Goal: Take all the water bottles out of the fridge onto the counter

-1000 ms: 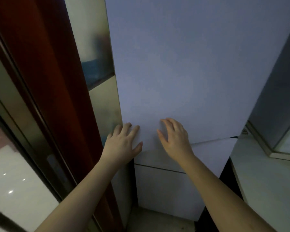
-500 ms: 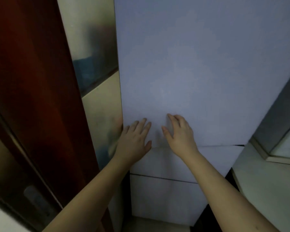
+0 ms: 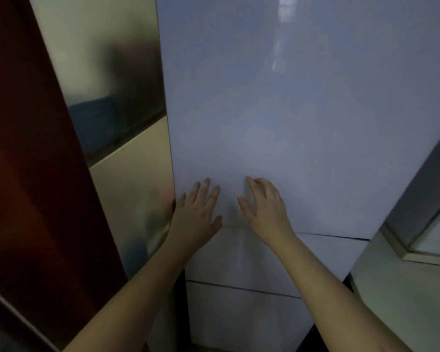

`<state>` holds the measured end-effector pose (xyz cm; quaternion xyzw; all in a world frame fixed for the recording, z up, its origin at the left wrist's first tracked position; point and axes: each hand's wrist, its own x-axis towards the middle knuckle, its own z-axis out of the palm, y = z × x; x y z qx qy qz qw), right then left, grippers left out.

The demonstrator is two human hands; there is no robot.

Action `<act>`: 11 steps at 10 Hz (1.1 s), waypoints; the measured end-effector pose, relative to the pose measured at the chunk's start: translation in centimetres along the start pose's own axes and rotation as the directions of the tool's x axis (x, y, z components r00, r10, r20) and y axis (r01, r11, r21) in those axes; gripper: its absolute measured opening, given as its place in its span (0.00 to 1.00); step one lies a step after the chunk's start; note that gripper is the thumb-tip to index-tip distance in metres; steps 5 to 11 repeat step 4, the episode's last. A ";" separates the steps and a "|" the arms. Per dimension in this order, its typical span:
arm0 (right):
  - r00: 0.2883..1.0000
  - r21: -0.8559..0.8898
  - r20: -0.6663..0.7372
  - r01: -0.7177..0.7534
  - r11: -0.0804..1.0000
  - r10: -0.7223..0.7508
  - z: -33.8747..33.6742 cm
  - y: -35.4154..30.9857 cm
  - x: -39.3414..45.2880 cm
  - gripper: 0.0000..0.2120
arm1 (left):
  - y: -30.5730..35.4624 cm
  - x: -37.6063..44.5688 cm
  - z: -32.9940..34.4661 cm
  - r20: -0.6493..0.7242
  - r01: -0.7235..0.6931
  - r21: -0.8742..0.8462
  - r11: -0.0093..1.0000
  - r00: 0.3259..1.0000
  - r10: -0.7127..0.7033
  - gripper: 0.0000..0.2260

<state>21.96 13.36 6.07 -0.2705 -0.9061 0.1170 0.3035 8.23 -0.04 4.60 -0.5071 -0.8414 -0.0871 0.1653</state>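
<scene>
White fridge door (image 3: 290, 123) shut, so bottles aren't visible, presumably behind it. Left hand (image 3: 196, 212) flat, fingers spread, right by door's left edge; right hand (image 3: 264, 207) loosely curved, fingertips on panel. Left is nearer that edge. Counter (image 3: 404, 288) sits right.

One fridge (image 3: 277, 110), two bare hands, left hand (image 3: 196, 212) and right hand (image 3: 264, 207), one counter (image 3: 401, 288)

home kitchen | pale fridge (image 3: 290, 123) | counter (image 3: 404, 288) beside it
</scene>
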 end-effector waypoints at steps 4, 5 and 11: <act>0.999 0.027 0.022 0.047 0.999 -0.047 -0.6 1.9 0.3 0.29 | 1.9 1.2 0.2 0.009 0.041 0.018 0.999 0.999 -0.041 0.33; 0.999 0.027 0.022 0.047 0.999 -0.047 -0.6 1.9 0.3 0.29 | 1.9 1.2 0.2 0.009 0.041 0.018 0.999 0.999 -0.041 0.33; 0.999 0.027 0.022 0.047 0.999 -0.047 -0.6 1.9 0.3 0.29 | 1.9 1.2 0.2 0.009 0.041 0.018 0.999 0.999 -0.041 0.33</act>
